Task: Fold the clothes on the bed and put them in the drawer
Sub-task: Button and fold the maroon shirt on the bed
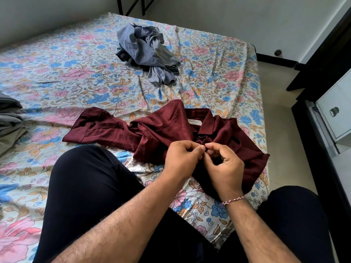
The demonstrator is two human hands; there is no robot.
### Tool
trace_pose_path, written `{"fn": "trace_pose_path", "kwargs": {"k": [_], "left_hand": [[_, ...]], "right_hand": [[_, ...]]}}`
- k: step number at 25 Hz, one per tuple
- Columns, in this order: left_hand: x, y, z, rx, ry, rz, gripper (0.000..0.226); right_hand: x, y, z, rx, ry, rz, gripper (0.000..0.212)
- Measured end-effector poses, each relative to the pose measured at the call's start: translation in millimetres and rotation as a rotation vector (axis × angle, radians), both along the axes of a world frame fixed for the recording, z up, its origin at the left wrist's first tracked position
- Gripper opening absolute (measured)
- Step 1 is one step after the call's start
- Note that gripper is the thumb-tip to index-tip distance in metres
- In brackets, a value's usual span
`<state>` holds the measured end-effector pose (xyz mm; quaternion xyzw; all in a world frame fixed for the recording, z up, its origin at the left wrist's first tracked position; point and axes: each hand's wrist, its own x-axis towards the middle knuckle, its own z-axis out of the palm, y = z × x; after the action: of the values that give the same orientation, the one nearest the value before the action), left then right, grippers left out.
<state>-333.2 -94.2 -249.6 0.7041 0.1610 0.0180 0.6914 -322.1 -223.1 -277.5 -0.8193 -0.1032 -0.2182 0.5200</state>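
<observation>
A maroon shirt (155,130) lies spread on the floral bedsheet (66,73), collar up and one sleeve stretched to the left. My left hand (182,160) and my right hand (224,168) meet over the shirt's front just below the collar. Both pinch the maroon fabric between thumb and fingertips. A heap of unfolded blue and grey clothes (150,52) sits farther back on the bed.
Folded grey clothes (9,118) are stacked at the left edge. My knees in dark trousers (85,186) rest on the bed's near side. A dark cabinet with a white drawer front and metal handle (334,111) stands to the right across a strip of floor.
</observation>
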Motion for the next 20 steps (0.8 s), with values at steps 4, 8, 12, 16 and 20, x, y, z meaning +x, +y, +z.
{"fn": "trace_pose_path", "kwargs": {"k": [4,8,12,16,20], "left_hand": [[-0.3,0.4,0.1,-0.110,0.035,0.037,0.012],[-1.6,-1.3,1.3,-0.047,-0.002,0.023,0.012],[0.9,3.6,1.5,0.238,-0.094,-0.007,0.015],[-0.2,5.1,5.1,0.601,-0.237,-0.100,0.010],[2.6,0.1,0.0,0.479,-0.236,-0.169,0.009]], "right_hand": [[-0.6,0.4,-0.2,0.004,-0.007,0.042,0.024],[1.0,-0.8,1.4,0.011,-0.005,0.061,0.024],[-0.3,-4.3,0.6,0.032,-0.005,0.089,0.022],[-2.9,-11.0,1.3,-0.034,-0.059,0.066,0.023],[-0.7,-20.7,-0.8,-0.156,-0.100,0.036,0.021]]}}
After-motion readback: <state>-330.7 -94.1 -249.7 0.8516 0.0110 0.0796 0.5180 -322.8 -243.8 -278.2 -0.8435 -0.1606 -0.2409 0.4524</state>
